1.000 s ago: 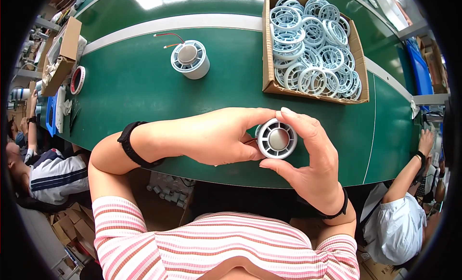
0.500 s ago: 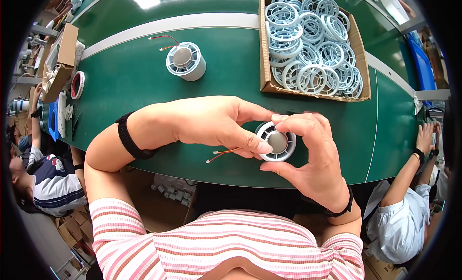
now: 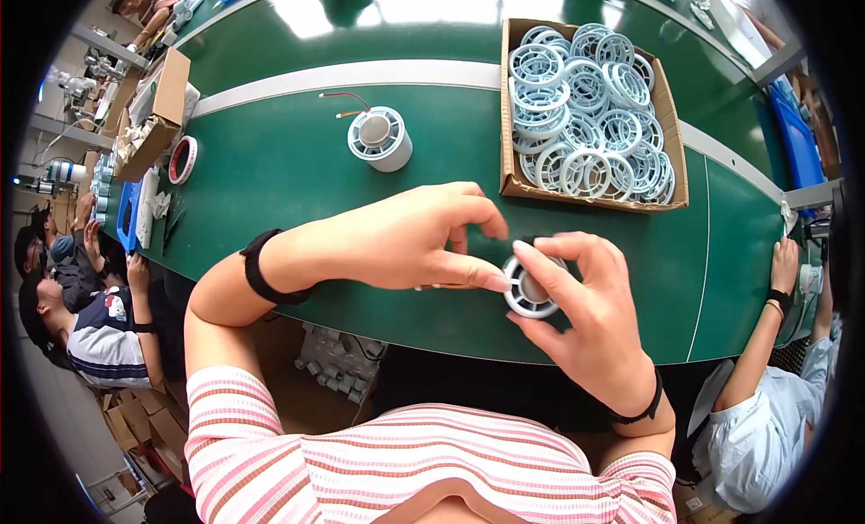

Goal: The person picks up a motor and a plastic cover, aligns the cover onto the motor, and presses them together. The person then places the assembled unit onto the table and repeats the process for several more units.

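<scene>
Near the table's front edge, my right hand (image 3: 586, 294) grips a small white round motor-like housing (image 3: 530, 294) with a slotted rim and a grey centre. Its fingers lie over the top and the thumb is at the lower side, so much of the part is covered. At the housing's left side is my left hand (image 3: 432, 240), its thumb tip at the rim and its index finger bent and apart from the thumb. Thin wires (image 3: 441, 287) show beneath that hand. Farther back stands a similar white housing (image 3: 383, 144), upright, with red wires reaching left.
A cardboard box (image 3: 595, 200) full of pale blue slotted rings stands at the back right. To the left are a tape roll (image 3: 183, 160), a blue tray (image 3: 129, 213) and another carton (image 3: 167, 114). People sit on both sides. Below the table, a box holds small white parts (image 3: 333, 375).
My left index finger has lifted off the housing and the left hand has loosened. The right hand still holds the housing, its fingers now lying farther across the top. The view has shifted slightly.
</scene>
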{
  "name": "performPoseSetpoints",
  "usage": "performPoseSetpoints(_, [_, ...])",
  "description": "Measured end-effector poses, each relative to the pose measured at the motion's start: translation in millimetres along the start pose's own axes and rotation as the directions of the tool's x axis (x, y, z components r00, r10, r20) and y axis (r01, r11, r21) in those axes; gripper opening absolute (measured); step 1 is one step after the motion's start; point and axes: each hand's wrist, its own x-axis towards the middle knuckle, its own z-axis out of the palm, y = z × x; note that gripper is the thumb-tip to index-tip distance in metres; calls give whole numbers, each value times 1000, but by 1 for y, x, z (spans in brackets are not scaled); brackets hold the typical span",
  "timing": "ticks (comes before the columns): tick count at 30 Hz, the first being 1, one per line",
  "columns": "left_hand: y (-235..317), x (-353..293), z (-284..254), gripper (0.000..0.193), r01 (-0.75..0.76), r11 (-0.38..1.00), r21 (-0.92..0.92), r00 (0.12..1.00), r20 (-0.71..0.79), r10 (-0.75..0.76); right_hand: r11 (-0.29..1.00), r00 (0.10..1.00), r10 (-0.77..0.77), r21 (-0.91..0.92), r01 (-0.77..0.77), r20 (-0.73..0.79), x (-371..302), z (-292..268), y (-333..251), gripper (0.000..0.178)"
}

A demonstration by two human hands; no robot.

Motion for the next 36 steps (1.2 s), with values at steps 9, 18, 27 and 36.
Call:
performPoseSetpoints(9, [-44, -30, -42, 70, 274, 419, 866, 734, -470, 490, 797, 859, 350, -363, -482, -374, -60, -73, 92, 60])
performPoseSetpoints(18, [-16, -10, -7, 66, -70, 537, 841, 869, -213, 447, 898, 967, -57, -437, -58, -247, 30, -87, 72, 34])
performPoseSetpoints(27, [-39, 13, 35, 68, -231, 616, 754, 805, -207, 556, 885, 990, 52, -465, 15, 130, 98, -47, 88, 17])
performPoseSetpoints(36, [-48, 16, 37, 72, -359, 751, 554, 804, -225, 550, 983, 980, 146, -95, -160, -136, 52, -67, 49, 18])
